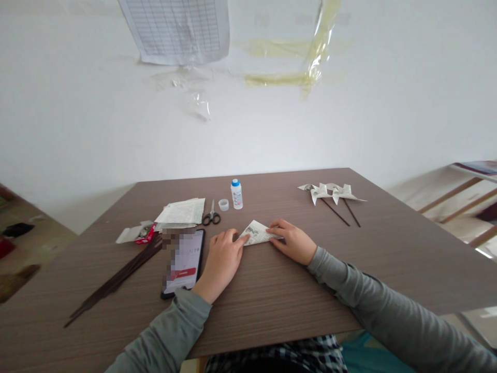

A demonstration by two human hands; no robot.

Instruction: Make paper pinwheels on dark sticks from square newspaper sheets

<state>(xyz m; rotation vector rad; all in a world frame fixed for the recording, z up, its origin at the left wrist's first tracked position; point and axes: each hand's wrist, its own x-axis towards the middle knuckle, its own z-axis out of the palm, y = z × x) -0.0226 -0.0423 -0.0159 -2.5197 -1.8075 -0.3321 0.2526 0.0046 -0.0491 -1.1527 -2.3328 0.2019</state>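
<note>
We see both our grey-sleeved arms reaching over a brown wood-grain tabletop (272, 300). Our left hand (222, 259) and right hand (292, 241) lie flat with fingers spread, pressing the two ends of a folded triangle of printed white paper (257, 233) lying between them on the tabletop. Just left of the left hand lies a black smartphone (184, 263), then a bundle of thin dark sticks (116, 280). Farther back are small black-handled scissors (212, 213), a white glue bottle with a blue cap (236, 194), and, at far right, two white paper pinwheels on sticks (330, 192).
</note>
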